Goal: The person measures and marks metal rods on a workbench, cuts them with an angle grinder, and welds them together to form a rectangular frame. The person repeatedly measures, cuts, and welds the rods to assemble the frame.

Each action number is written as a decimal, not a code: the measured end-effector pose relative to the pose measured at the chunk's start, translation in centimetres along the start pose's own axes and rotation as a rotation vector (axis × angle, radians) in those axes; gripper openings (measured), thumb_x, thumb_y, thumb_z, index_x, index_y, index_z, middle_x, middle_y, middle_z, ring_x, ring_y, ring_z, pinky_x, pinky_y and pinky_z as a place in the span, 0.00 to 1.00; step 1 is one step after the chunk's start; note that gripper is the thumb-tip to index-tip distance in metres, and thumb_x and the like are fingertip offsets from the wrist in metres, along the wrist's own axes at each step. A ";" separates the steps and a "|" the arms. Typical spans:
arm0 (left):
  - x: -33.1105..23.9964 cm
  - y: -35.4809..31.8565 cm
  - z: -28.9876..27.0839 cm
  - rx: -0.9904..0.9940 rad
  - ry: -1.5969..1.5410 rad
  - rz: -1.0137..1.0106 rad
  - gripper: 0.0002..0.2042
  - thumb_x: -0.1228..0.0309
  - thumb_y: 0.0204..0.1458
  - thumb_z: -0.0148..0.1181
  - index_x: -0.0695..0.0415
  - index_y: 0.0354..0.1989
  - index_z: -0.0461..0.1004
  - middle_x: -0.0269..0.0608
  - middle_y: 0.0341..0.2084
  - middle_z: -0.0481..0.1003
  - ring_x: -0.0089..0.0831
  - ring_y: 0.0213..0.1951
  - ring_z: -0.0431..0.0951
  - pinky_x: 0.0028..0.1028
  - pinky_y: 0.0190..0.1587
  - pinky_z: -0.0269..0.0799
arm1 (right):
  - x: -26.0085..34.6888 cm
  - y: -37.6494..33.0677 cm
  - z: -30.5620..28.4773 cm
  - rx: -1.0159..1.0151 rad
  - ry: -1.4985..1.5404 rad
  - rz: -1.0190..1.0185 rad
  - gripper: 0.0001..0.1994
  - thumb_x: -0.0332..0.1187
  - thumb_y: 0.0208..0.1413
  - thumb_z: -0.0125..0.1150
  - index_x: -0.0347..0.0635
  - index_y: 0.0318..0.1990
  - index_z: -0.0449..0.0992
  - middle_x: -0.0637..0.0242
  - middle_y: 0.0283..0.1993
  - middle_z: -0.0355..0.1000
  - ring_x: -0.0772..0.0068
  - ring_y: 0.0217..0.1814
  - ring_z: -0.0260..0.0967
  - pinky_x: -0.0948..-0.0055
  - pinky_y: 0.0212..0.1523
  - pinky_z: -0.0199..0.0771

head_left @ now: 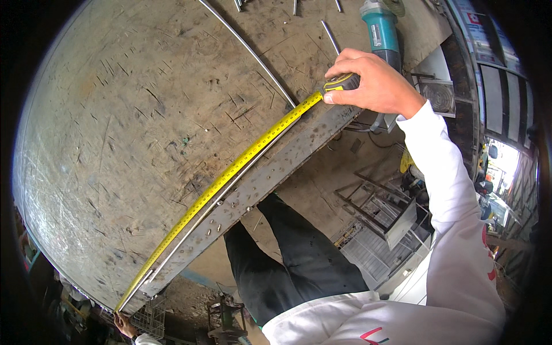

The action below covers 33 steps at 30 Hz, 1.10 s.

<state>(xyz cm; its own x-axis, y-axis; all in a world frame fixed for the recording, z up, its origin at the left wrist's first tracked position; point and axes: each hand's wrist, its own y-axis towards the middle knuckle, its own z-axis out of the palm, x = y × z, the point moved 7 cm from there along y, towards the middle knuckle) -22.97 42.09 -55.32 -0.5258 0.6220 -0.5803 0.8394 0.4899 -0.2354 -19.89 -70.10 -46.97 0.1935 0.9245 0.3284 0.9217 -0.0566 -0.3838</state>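
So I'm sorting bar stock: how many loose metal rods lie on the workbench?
At least 3: a long rod running diagonally, a short rod near the grinder, a thin rod alongside the tape measure. Stubs at the top edge may be more.

**Tape measure stretched along the tabletop edge**

The right hand (pixel 374 80) grips the black-and-yellow case of a tape measure (pixel 342 82) at the upper right, fingers (pixel 336 96) pressing where the yellow blade (pixel 230 172) leaves the case. The blade runs diagonally down to the lower left, lying beside a thin metal rod (pixel 218 201) along the edge of the scarred steel tabletop (pixel 126 126). At the far end the left hand (pixel 123 325) holds the blade's tip, mostly cut off at the frame's rim. A teal angle grinder (pixel 379 29) lies just beyond the right hand. Another thin rod (pixel 247 49) crosses the tabletop above.
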 end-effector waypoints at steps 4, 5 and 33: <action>-0.2 0.3 0.0 0.022 0.019 -0.021 0.21 0.66 0.67 0.66 0.58 0.66 0.74 0.33 0.49 0.79 0.18 0.40 0.73 0.21 0.41 0.69 | 0.1 -0.6 0.4 -0.106 0.033 0.018 0.25 0.44 0.55 0.78 0.37 0.54 0.81 0.56 0.53 0.75 0.53 0.56 0.76 0.61 0.58 0.75; -0.4 0.3 0.0 0.039 0.039 -0.007 0.22 0.64 0.66 0.67 0.58 0.65 0.73 0.37 0.50 0.79 0.22 0.43 0.74 0.24 0.44 0.71 | 0.2 -0.9 0.4 -0.147 0.036 0.017 0.26 0.44 0.55 0.78 0.37 0.56 0.81 0.56 0.55 0.75 0.53 0.58 0.76 0.60 0.59 0.75; 3.4 0.6 -2.2 -0.087 -0.052 0.059 0.18 0.70 0.64 0.69 0.57 0.61 0.77 0.29 0.36 0.79 0.16 0.33 0.71 0.19 0.36 0.67 | 15.2 -6.0 5.3 -0.627 0.239 -0.357 0.13 0.26 0.55 0.73 0.37 0.48 0.83 0.56 0.49 0.80 0.55 0.55 0.78 0.61 0.58 0.77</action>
<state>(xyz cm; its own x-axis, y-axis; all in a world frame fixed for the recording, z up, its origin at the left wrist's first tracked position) -24.59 45.85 -55.69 -0.4658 0.6203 -0.6311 0.8525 0.5059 -0.1320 -24.26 -53.73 -44.22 -0.1510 0.8242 0.5458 0.9465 -0.0388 0.3204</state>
